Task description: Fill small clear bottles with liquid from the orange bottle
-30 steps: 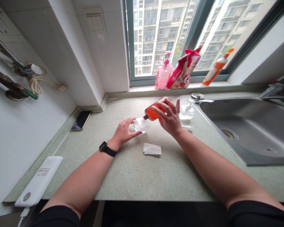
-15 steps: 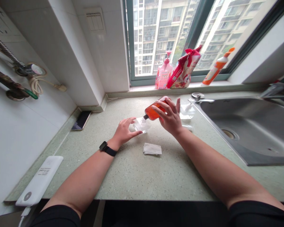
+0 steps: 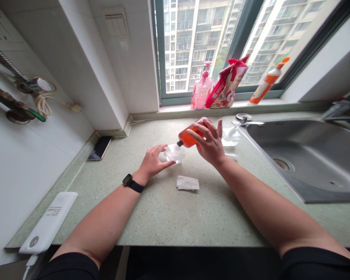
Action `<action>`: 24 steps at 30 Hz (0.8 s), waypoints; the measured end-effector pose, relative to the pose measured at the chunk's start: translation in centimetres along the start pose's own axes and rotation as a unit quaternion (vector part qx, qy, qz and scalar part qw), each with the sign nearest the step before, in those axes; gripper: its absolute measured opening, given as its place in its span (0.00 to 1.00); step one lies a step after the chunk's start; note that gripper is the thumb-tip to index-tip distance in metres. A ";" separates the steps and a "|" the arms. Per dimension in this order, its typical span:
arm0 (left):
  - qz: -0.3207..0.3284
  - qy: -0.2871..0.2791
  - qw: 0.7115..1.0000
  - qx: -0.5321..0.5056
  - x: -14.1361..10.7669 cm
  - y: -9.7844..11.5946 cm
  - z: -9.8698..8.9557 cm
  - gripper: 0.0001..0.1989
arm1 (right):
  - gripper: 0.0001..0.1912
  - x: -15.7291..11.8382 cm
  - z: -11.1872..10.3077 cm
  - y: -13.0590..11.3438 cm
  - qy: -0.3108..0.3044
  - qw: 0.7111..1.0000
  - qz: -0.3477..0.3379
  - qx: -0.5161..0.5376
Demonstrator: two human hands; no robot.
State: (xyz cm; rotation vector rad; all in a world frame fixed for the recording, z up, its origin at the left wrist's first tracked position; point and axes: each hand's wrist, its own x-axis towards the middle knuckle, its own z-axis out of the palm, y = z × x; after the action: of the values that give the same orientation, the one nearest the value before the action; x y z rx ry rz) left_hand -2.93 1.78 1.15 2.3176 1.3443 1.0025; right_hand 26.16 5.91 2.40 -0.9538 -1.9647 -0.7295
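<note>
Tipped on its side in my right hand (image 3: 211,144) is a bottle of orange-red liquid (image 3: 190,135), its dark neck pointing down and left. The neck meets the opening of a clear plastic container (image 3: 175,153) that stands on the counter. My left hand (image 3: 153,163) grips that container from the left, thumb in front and fingers behind. Whether liquid is flowing I cannot tell. A folded white tissue (image 3: 188,183) lies on the counter just in front of the container. Behind my right hand sits a clear object with a white base (image 3: 231,137), partly covered.
To the right is a steel sink (image 3: 305,155) with a small tap (image 3: 246,121). A phone (image 3: 100,148) and a white power bank (image 3: 49,222) lie at left. The sill holds a pink pump bottle (image 3: 202,89), a red bag (image 3: 228,85) and an orange-white bottle (image 3: 266,85).
Almost nothing differs. Both hands, the tilted bottle and the clear container keep their places; the view has shifted very slightly.
</note>
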 end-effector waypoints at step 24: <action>0.006 0.005 1.000 0.000 0.1 0.1 0.1 0.37 | 0.48 0.2 -0.5 0.0 -0.015 1.000 -0.004 0.002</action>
State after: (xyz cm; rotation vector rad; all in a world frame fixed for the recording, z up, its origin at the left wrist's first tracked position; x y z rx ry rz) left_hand -2.77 1.85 1.19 2.3267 1.3361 1.0188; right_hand 26.30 5.59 2.83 -0.9598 -1.9956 -0.7190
